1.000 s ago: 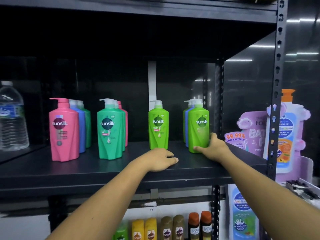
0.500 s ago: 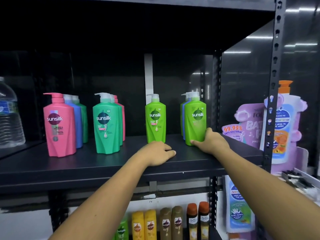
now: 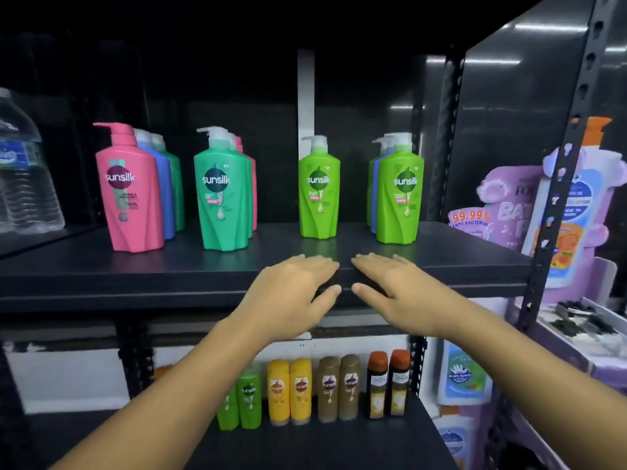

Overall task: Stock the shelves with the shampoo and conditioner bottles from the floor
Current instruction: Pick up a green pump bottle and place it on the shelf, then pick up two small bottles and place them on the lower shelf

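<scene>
Black shelf point(image 3: 135, 276), lip before lone green bottle point(image 3: 319, 195): left hand point(image 3: 291, 290), right hand point(image 3: 403, 290) lie flat, empty; next bottle probably slots behind it, label forward.

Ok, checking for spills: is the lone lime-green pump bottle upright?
Upright: the lime-green plastic pump bottle stands base-down on the black metal shelf, pump on top.

A black metal rack point(image 3: 101, 276) is filling the view; its perforated post point(image 3: 556, 212) is rising at right; a glossy dark panel point(image 3: 502, 130) is reflecting strip lights; a white wall point(image 3: 68, 378) is showing low behind.
</scene>
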A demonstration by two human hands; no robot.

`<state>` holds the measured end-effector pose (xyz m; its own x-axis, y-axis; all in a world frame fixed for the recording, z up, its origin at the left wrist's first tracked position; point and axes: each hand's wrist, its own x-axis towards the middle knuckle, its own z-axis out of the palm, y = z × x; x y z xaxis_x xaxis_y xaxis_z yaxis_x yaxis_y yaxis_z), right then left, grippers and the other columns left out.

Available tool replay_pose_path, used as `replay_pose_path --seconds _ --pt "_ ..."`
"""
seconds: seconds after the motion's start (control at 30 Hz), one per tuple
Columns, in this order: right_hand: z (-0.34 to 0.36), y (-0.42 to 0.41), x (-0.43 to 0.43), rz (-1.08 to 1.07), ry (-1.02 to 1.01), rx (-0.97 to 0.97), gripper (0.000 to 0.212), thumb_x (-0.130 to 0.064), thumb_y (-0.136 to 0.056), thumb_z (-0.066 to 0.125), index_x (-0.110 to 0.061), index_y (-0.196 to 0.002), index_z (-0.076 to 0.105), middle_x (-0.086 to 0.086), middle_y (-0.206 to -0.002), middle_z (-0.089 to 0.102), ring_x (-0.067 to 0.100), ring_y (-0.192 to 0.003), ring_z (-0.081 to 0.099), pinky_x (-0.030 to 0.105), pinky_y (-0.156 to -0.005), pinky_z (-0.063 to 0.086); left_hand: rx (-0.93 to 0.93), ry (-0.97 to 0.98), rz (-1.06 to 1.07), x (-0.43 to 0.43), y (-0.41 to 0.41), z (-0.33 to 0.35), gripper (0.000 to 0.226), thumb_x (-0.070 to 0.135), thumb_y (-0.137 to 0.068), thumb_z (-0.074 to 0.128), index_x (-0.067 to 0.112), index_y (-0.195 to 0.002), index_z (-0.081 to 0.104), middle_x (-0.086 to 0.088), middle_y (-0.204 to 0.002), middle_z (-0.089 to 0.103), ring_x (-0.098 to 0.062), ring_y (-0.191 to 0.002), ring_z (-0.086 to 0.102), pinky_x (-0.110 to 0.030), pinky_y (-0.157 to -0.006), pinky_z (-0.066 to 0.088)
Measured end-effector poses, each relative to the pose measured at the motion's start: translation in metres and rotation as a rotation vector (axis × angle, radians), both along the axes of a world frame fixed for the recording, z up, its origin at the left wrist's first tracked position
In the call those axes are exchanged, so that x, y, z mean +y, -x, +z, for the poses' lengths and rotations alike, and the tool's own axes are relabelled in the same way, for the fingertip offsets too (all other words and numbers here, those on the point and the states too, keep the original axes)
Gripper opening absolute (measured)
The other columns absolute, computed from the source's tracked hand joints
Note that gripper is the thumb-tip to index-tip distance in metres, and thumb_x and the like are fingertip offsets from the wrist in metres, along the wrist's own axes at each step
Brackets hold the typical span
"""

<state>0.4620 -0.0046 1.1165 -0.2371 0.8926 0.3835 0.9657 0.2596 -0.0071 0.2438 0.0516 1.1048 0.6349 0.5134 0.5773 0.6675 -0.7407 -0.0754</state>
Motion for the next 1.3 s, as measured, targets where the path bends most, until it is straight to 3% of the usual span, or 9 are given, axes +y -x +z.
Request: replay_pose_path --seconds 0.1,0.27,0.47,0.53,0.6,0.63,0.8,1.0,1.3 --pt "-0.023 0.018 -0.03 0.09 -0.076 0.08 0.063 -0.052 -0.105 0.035 -0.023 -0.159 0.026 -0.009 -0.164 0.027 0.006 -0.153 0.015 0.034 -0.127 0.009 -0.202 -0.032 -0.139 -0.025 0.025 -0.036 0.047 0.041 -0.101 0.051 0.015 -0.138 0.064 0.001 -0.143 0.062 -0.013 -0.138 0.051 -0.025 -0.12 0.031" --pt "-0.093 0.056 -0.07 0.217 -0.025 0.173 0.057 -0.052 -0.104 0.038 -0.027 -0.154 0.036 -0.011 -0.152 0.047 0.002 -0.143 0.033 0.021 -0.121 0.017 -0.277 0.178 -0.148 -0.054 0.063 -0.125 0.048 0.04 -0.1 0.053 0.016 -0.141 0.062 0.005 -0.146 0.059 -0.007 -0.141 0.047 -0.03 -0.119 0.036" --pt "-0.231 0.097 -0.091 0.193 0.393 0.21 0.061 -0.059 -0.104 0.03 -0.031 -0.158 0.03 -0.015 -0.161 0.033 0.001 -0.149 0.023 0.028 -0.124 0.011 -0.193 0.657 0.119 -0.087 0.104 -0.263 0.058 0.057 -0.1 0.046 0.032 -0.152 0.048 0.014 -0.157 0.044 -0.001 -0.148 0.033 -0.029 -0.123 0.029" --pt "-0.283 0.112 -0.098 0.169 0.545 0.239 0.06 -0.057 -0.104 0.03 -0.029 -0.158 0.031 -0.013 -0.161 0.035 0.005 -0.149 0.025 0.032 -0.124 0.015 -0.172 0.801 0.175 -0.103 0.113 -0.306 0.055 0.051 -0.102 0.051 0.03 -0.152 0.047 0.015 -0.156 0.043 -0.001 -0.147 0.034 -0.017 -0.121 0.023" --pt "-0.332 0.125 -0.106 0.142 0.682 0.275 0.058 -0.054 -0.104 0.034 -0.026 -0.155 0.036 -0.01 -0.158 0.041 0.009 -0.146 0.034 0.036 -0.122 0.023 -0.141 0.955 0.243 -0.119 0.122 -0.345 0.053 0.045 -0.103 0.055 0.024 -0.151 0.049 0.013 -0.153 0.048 -0.003 -0.141 0.041 0.002 -0.105 0.016" --pt "-0.353 0.13 -0.111 0.13 0.752 0.289 0.057 -0.053 -0.104 0.035 -0.025 -0.154 0.039 -0.008 -0.156 0.044 0.011 -0.143 0.04 0.036 -0.119 0.028 -0.121 1.021 0.275 -0.127 0.127 -0.363 0.053 0.044 -0.103 0.056 0.022 -0.15 0.05 0.01 -0.152 0.05 -0.005 -0.139 0.045 0.003 -0.101 0.019" --pt "-0.427 0.146 -0.127 0.072 1.023 0.238 0.052 -0.049 -0.104 0.041 -0.02 -0.146 0.048 0.003 -0.149 0.052 0.024 -0.131 0.052 0.033 -0.105 0.041 -0.038 1.286 0.427 -0.156 0.151 -0.431 0.046 0.044 -0.1 0.055 0.024 -0.141 0.059 0.003 -0.138 0.063 -0.017 -0.126 0.059 -0.027 -0.1 0.047" --pt "-0.474 0.159 -0.125 0.09 1.202 0.216 0.063 -0.054 -0.104 0.036 -0.023 -0.158 0.029 0.002 -0.161 0.036 0.025 -0.145 0.037 0.041 -0.116 0.034 -0.018 1.429 0.619 -0.184 0.183 -0.471 0.056 0.04 -0.101 0.058 0.02 -0.152 0.048 -0.002 -0.152 0.052 -0.019 -0.139 0.048 -0.028 -0.112 0.039" --pt "-0.528 0.223 -0.108 -0.011 1.317 0.248 0.061 -0.055 -0.104 0.034 -0.025 -0.156 0.033 0.006 -0.158 0.041 0.028 -0.142 0.042 0.043 -0.114 0.037 -0.004 1.515 0.573 -0.169 0.25 -0.519 0.061 0.044 -0.102 0.054 0.02 -0.157 0.04 -0.001 -0.157 0.045 -0.018 -0.142 0.044 -0.032 -0.115 0.037"
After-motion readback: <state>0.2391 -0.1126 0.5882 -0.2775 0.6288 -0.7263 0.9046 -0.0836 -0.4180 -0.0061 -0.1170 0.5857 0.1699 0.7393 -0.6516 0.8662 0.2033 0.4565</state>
